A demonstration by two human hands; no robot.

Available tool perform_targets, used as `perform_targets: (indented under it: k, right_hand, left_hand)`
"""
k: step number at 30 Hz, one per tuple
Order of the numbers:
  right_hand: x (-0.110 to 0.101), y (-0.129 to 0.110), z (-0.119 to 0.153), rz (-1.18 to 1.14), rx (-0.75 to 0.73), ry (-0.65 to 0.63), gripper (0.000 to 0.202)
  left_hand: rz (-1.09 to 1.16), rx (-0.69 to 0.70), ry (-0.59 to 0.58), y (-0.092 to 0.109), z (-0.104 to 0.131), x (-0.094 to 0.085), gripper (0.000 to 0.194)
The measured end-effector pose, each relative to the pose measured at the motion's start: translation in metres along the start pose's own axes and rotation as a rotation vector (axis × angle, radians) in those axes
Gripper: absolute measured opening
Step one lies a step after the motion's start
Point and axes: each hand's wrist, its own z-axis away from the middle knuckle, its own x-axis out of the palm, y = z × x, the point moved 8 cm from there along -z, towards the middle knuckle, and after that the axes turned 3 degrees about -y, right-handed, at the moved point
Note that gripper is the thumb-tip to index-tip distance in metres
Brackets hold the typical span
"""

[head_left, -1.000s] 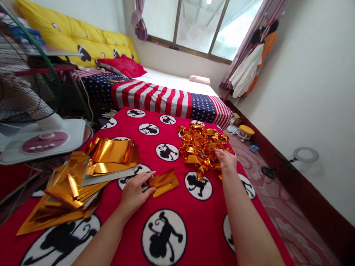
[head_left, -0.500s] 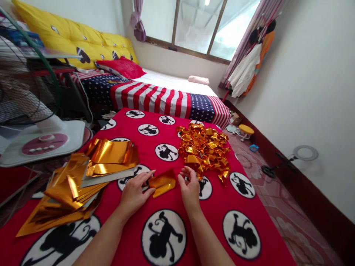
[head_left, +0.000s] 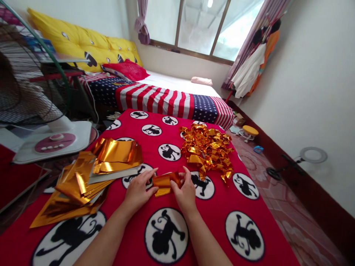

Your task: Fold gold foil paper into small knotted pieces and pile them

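A small sheet of gold foil paper (head_left: 163,182), partly folded over, lies between my hands on the red cloth (head_left: 133,236) with monkey prints. My left hand (head_left: 141,187) pinches its left edge between thumb and fingers. At the right end, my right hand (head_left: 184,188) has its thumb on top of the sheet and its fingers behind it. To the left lies a loose stack of flat gold foil sheets (head_left: 80,184), some with pale undersides. A heap of folded gold foil pieces (head_left: 206,147) sits beyond my right hand.
A fan with a white base (head_left: 55,138) stands at the left edge. Past the cloth is a bed (head_left: 166,103) with a striped, starred cover. On the floor at right are a yellow stool (head_left: 250,130) and a ring light on a stand (head_left: 313,155).
My right hand has moved in from beside the sheet and closed on its right end. The sheet now looks more folded over. The view has shifted slightly.
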Motion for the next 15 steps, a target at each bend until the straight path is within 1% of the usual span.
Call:
perform_targets:
  k: [4,6,8,10,12,13,15]
  right_hand:
    - [0.000,0.007,-0.002,-0.060,0.096,0.005,0.066]
    - [0.003,0.012,-0.003,-0.165,0.153,-0.016,0.063]
    - [0.008,0.014,-0.005,-0.330,0.184,-0.038,0.060]
    - [0.011,0.012,-0.005,-0.479,0.179,-0.042,0.058]
    - [0.012,0.009,-0.004,-0.560,0.146,-0.038,0.057]
    - [0.012,0.007,-0.003,-0.584,0.127,-0.038,0.058]
    - [0.012,0.005,0.000,-0.624,0.097,-0.038,0.059]
  left_hand:
    - [0.008,-0.004,-0.002,-0.001,0.001,0.002,0.068]
    - [0.015,-0.006,-0.005,-0.002,0.000,0.002,0.069]
    - [0.036,-0.023,-0.023,-0.004,-0.003,0.001,0.071]
    - [0.086,-0.064,-0.065,-0.008,-0.008,-0.001,0.075]
    - [0.179,-0.109,-0.122,-0.010,-0.014,-0.002,0.076]
    - [0.237,-0.125,-0.150,-0.010,-0.016,-0.002,0.073]
    - [0.351,-0.152,-0.181,-0.009,-0.019,-0.001,0.059]
